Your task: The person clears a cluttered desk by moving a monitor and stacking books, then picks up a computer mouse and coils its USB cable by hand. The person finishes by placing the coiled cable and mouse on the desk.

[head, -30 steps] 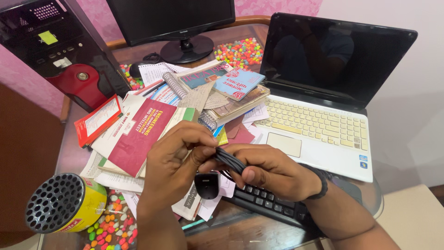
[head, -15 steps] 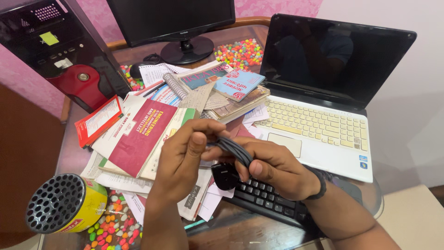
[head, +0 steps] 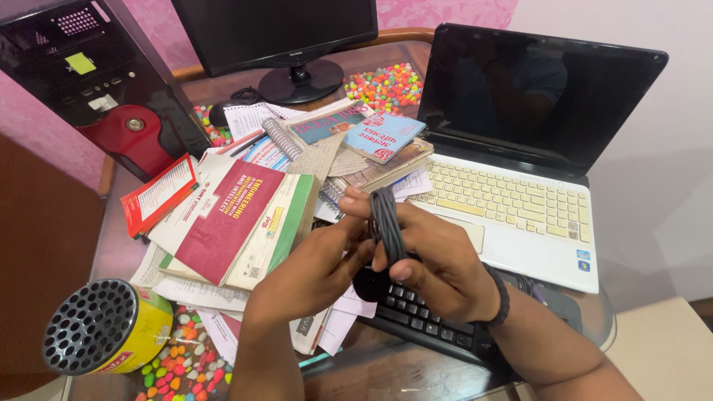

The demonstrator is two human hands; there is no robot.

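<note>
A black coiled cable (head: 386,223) stands upright between my hands, over the desk's front. My right hand (head: 434,260) grips the coil from the right, thumb and fingers wrapped around it. My left hand (head: 316,271) pinches the cable low down, where a round black plug or mouse end (head: 369,284) hangs. Under my right hand lies a black keyboard (head: 438,319).
A white laptop (head: 520,208) stands open to the right. A heap of books and papers, topped by a maroon book (head: 226,219), fills the middle. A black monitor (head: 286,37), a black tower case (head: 89,74), a yellow perforated can (head: 108,327) and scattered coloured candies (head: 382,85) surround it.
Both hands have lifted the cable slightly and turned the coil from lying slanted to standing upright. The round black end now hangs behind my left fingers.
</note>
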